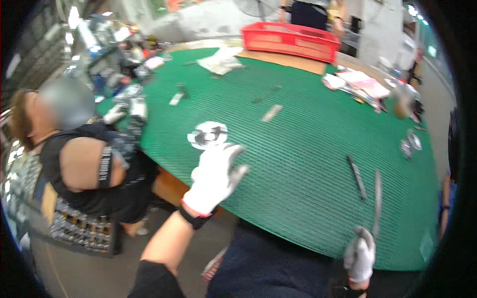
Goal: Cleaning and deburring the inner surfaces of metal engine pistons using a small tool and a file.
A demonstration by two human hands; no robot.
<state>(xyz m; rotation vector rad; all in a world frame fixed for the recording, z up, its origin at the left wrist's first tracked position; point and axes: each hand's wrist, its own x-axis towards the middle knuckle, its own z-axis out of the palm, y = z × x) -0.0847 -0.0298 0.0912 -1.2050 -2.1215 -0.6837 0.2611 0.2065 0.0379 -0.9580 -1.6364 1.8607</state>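
My left hand (213,176), in a white glove, reaches over the table's near left part with its thumb and forefinger spread. Its fingertips are at the near edge of a shiny round metal part (208,135); I cannot tell whether they touch. Far to the right, at the table's near edge, is my gloved right hand (360,256), its fingers curled in. A long thin metal strip (378,198) runs up to these fingers, and its near end is blurred beside them. Left of the strip lies a dark pen-like tool (357,177).
The table has a ribbed green mat (298,198). Across it lie a small pale strip (272,113), clear shiny pieces (410,145) and papers (365,84). A red crate (290,42) stands at the far edge. A co-worker (82,164) sits close on the left.
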